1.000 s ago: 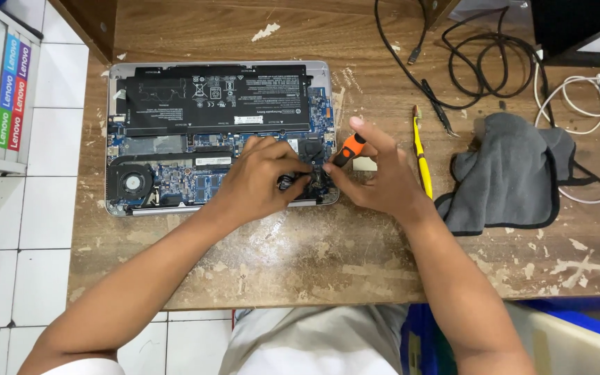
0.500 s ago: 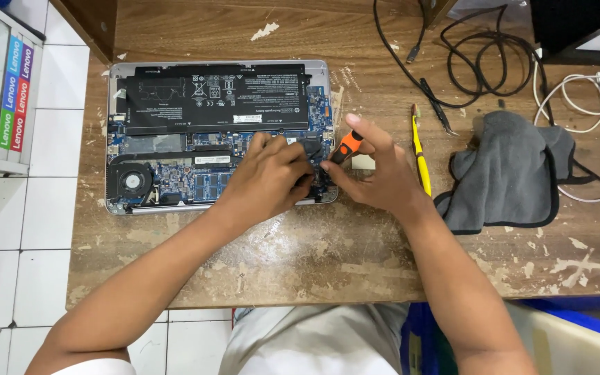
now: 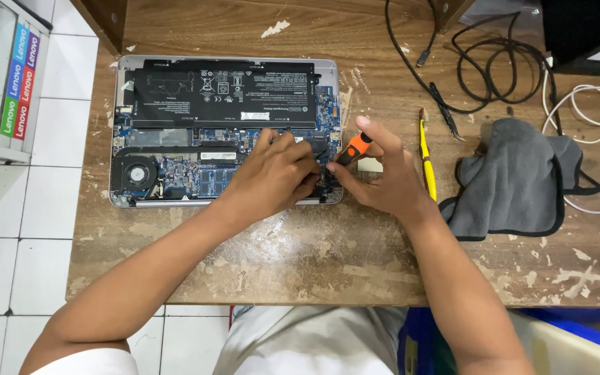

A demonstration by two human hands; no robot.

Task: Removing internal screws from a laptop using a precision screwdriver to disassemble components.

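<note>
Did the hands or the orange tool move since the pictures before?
Hardly. The left hand crept a little further right over the open laptop, closer to the right hand, which still grips the orange-handled screwdriver. The yellow tool, grey cloth and cables stayed put.

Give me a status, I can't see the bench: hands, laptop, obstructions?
Right hand grips orange-handled screwdriver. Left hand rests on open laptop, beside the tip. Yellow tool and grey cloth lie apart, right.
</note>
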